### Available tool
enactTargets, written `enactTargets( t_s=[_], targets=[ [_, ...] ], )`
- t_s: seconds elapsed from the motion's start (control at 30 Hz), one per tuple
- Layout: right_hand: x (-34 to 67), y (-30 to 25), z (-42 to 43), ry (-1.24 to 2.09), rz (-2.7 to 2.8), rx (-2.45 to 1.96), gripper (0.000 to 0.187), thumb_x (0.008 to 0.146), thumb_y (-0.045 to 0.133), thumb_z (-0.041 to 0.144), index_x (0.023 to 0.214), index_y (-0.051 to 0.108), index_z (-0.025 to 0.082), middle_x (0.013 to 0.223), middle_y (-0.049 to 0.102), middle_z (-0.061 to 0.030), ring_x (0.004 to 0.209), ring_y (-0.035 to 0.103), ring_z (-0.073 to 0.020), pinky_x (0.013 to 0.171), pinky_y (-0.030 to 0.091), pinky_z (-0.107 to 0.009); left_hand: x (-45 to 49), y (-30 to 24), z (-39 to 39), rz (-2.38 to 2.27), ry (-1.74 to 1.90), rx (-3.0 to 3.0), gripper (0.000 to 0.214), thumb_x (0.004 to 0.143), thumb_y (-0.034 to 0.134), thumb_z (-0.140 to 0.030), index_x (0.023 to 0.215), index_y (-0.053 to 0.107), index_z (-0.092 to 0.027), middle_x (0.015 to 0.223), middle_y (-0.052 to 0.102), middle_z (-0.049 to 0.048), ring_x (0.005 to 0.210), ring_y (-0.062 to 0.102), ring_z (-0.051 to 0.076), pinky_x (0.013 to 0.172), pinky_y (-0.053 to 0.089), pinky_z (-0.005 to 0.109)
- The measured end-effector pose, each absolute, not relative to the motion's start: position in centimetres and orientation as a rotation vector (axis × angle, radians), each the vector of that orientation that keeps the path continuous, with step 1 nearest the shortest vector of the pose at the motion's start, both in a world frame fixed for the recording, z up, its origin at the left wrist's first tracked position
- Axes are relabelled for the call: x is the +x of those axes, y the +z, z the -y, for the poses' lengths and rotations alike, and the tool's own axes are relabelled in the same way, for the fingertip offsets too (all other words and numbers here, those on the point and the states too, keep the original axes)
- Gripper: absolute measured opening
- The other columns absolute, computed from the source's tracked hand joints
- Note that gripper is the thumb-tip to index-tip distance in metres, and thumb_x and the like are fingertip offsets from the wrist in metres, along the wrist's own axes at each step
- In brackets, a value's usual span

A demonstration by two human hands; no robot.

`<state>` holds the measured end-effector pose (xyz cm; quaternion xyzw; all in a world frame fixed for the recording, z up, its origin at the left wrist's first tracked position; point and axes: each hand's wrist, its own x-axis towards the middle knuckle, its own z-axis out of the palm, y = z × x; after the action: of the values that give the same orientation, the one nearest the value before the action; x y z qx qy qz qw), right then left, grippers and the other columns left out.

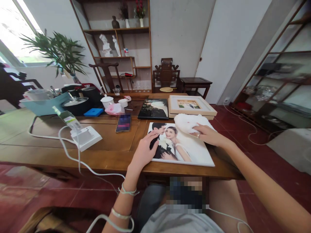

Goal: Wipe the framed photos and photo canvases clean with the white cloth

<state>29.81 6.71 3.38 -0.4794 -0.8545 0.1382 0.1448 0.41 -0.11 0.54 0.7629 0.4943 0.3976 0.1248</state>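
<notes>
A wedding photo panel [184, 145] lies flat at the front edge of the wooden table. My left hand [145, 149] rests on the panel's left side with its fingers stretched out. At the panel's far right corner, my right hand [206, 134] grips a fluffy white cloth [188, 122], thumb and fingers closed into it. The cloth covers part of the photo's upper right. Just behind stand a dark photo panel [152, 109] and a stack of light wooden picture frames [209, 111].
On the left are a white power strip [88, 137] with a cable, a phone [123, 122], a blue box [93, 112], a pink bag [114, 109], a lidded white cup [107, 101] and a light-blue tray [43, 108]. Wooden shelves [114, 30] stand behind.
</notes>
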Motion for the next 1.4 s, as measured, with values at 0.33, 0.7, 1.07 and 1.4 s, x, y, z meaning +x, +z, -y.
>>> enactTargets(
  t_s=[0.33,0.7,1.07,1.4],
  targets=[
    [27.9,3.5,-1.8,0.271,2.504,-1.367,0.033,0.078,0.043,0.017,0.102,0.066,0.016,0.141,0.045,-0.0124,0.128,0.04,-0.0312,0.105,0.032,-0.049,0.5,0.7,0.1,-1.458,1.147,2.21,0.029,0.089,0.049,-0.02,0.114,0.063,-0.014,0.127,0.06,0.0121,0.123,0.052,0.023,0.106,0.04,0.043],
    [27.0,5.4,7.2,0.427,2.629,-1.278,0.023,0.081,0.045,0.021,0.085,0.067,0.026,0.144,0.042,-0.0019,0.134,0.032,-0.0292,0.109,0.03,-0.053,0.4,0.5,0.0,-1.451,1.163,2.244,0.027,0.087,0.051,-0.021,0.109,0.064,-0.015,0.126,0.061,0.0123,0.122,0.053,0.025,0.105,0.041,0.045],
    [26.2,4.1,-3.4,0.206,2.583,-1.325,0.04,0.075,0.04,0.009,0.105,0.065,0.017,0.135,0.051,-0.0101,0.122,0.047,-0.0291,0.1,0.037,-0.047,0.4,0.5,0.1,-1.439,1.164,2.237,0.029,0.086,0.052,-0.02,0.112,0.063,-0.016,0.126,0.061,0.0117,0.123,0.052,0.024,0.106,0.04,0.045],
    [25.2,3.3,-4.3,0.122,2.558,-1.261,0.038,0.077,0.041,0.01,0.107,0.064,0.014,0.139,0.047,-0.0143,0.133,0.036,-0.0251,0.111,0.022,-0.049,0.4,0.4,0.0,-1.464,1.151,2.223,0.029,0.086,0.051,-0.019,0.113,0.063,-0.016,0.128,0.06,0.0121,0.124,0.051,0.025,0.106,0.04,0.045]
  ],
)
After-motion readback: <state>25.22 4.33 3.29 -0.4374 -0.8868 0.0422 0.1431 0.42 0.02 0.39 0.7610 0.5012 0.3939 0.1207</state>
